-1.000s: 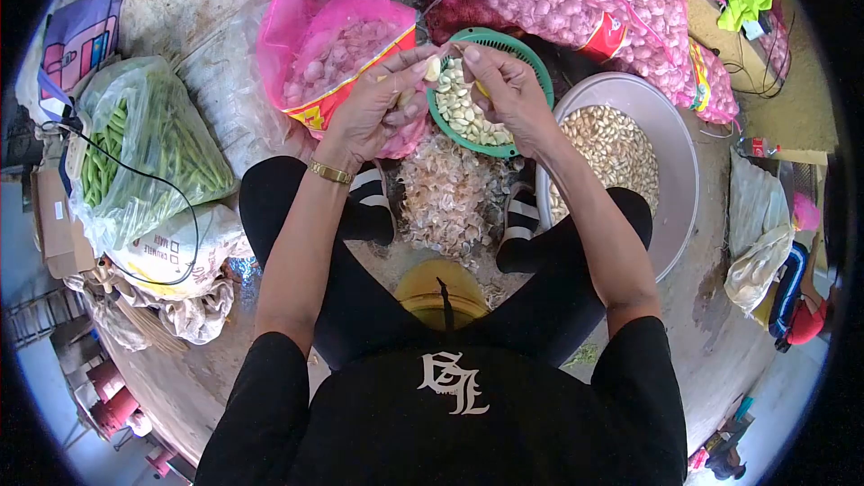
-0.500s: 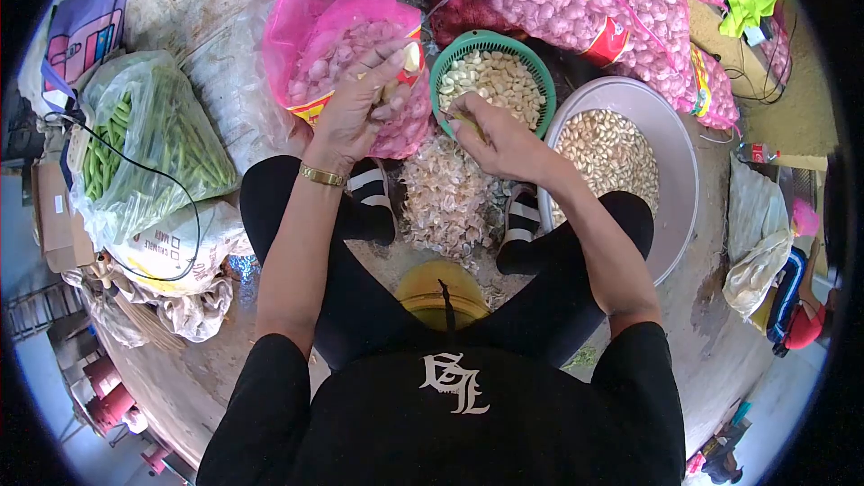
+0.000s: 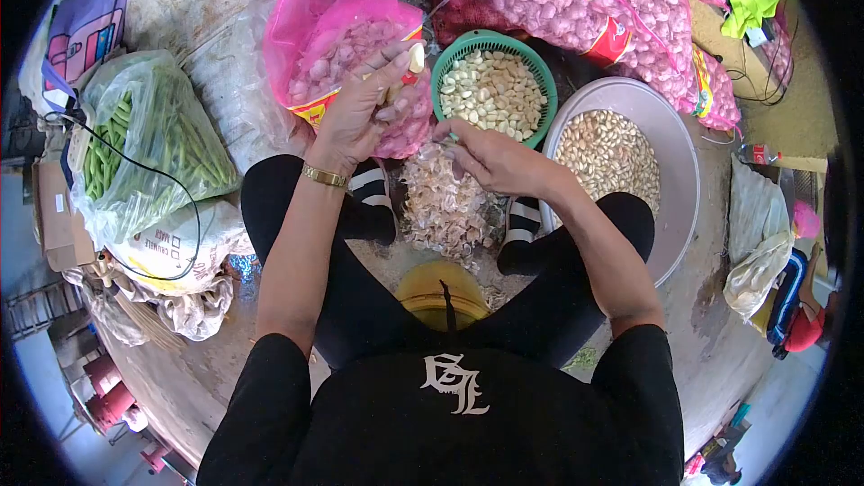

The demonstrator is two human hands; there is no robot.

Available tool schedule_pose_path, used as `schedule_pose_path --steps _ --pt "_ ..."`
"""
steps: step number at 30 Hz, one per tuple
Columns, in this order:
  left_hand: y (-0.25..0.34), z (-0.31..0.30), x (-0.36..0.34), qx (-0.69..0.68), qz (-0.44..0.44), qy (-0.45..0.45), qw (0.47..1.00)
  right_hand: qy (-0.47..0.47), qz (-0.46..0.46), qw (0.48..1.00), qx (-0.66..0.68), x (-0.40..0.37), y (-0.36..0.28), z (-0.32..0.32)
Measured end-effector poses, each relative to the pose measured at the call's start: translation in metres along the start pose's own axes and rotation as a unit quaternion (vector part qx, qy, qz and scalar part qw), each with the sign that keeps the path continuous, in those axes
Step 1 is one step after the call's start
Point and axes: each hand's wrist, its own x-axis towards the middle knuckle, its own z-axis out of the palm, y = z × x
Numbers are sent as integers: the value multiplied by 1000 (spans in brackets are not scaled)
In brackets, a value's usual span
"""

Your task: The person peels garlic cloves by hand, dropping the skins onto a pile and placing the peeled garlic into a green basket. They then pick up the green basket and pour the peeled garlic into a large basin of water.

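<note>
My left hand [image 3: 364, 112] is raised over the pink mesh bag of garlic [image 3: 337, 54], with its fingers closed round garlic; a pale peeled clove [image 3: 416, 58] shows at the fingertips. Over the heap of papery skins [image 3: 441, 207], my right hand [image 3: 481, 157] is closed on a small tool, mostly hidden, with a bit of green showing near the thumb. Just beyond it stands the green basket [image 3: 551, 81] of peeled cloves [image 3: 495, 90]. To its right, the large pale basin [image 3: 679, 189] holds many unpeeled cloves [image 3: 607, 157].
More pink sacks of garlic [image 3: 630, 45] lie at the back right. A clear bag of green beans [image 3: 148, 135] rests at the left, a black cable across it. Between my legs is a yellow stool [image 3: 441, 292]. Another person's red clothing [image 3: 805, 328] shows far right.
My right hand has moved down and slightly left, away from the green basket's rim. My left hand has stayed nearly in place, the pale clove still at its fingertips.
</note>
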Motion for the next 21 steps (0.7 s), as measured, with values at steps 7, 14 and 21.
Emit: schedule_pose_path --steps 7,14,21 --pt "0 3 0 -4 -1 -13 1000 -5 -37 994 -98 0 7 6" --pt "1 7 -2 36 9 -12 999 111 -47 990 -71 9 -1 -4" --pt "-6 17 -1 176 23 12 984 251 84 926 270 11 -30 -12"
